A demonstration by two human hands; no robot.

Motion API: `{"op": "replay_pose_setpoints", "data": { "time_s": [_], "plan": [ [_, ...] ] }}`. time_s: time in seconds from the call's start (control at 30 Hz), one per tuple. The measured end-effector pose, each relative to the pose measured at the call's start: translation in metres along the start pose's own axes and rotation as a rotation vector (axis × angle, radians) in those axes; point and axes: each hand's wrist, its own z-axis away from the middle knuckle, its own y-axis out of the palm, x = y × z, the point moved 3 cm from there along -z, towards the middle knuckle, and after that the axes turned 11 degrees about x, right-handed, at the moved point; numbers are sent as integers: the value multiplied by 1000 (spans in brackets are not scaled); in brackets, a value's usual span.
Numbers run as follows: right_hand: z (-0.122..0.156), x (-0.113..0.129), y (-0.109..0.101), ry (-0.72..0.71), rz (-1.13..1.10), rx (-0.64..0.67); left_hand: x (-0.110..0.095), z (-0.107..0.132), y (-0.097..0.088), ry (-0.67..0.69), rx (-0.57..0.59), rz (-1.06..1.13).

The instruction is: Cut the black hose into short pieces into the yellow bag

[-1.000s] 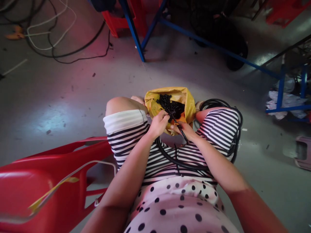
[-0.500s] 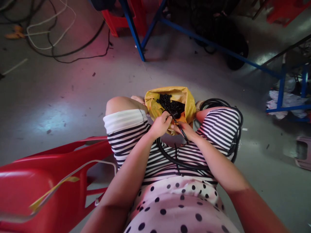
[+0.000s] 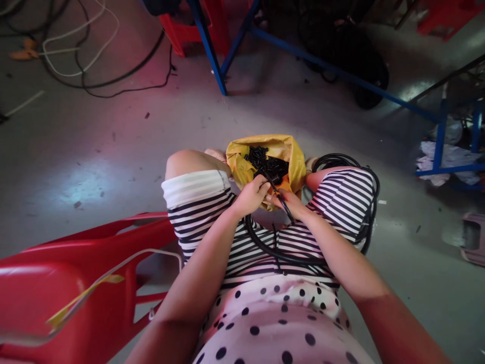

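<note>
My left hand (image 3: 250, 196) is closed around black corrugated tubing (image 3: 261, 243), which loops across my lap. In my right hand (image 3: 291, 203) is a slim black-and-orange hand tool (image 3: 282, 201); its exact kind is too small to make out. Both hands meet over the near rim of a yellow bag (image 3: 237, 156), which stands open between my knees. Short black tube pieces (image 3: 261, 157) lie heaped inside it. Fingers partly hide the spot where tubing and tool come together. A coil of the tubing (image 3: 375, 202) hangs around my right knee.
To the left stands a red plastic chair (image 3: 41, 283) with a pale cable across it. A blue metal frame (image 3: 212, 55) and a red stool (image 3: 182, 33) are ahead. Cables (image 3: 113, 81) lie on the floor at upper left. White plastic bags (image 3: 450, 156) sit at right.
Hardly anything differs. The hands, tubing and tool keep almost the same place over the bag, and the whole view shifts very slightly.
</note>
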Motion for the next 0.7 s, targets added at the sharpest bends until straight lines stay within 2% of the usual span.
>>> {"op": "replay_pose_setpoints", "data": {
  "time_s": [0.23, 0.43, 0.57, 0.7],
  "plan": [
    [-1, -1, -1, 39, 89, 2, -3, 1, 2, 9, 42, -47],
    [2, 0, -3, 83, 172, -90, -3, 2, -5, 55, 33, -3],
    [5, 5, -6, 70, 172, -127, -3, 2, -6, 18, 2, 118],
    [4, 6, -9, 73, 183, -199, -2, 1, -2, -82, -36, 330]
  ]
}}
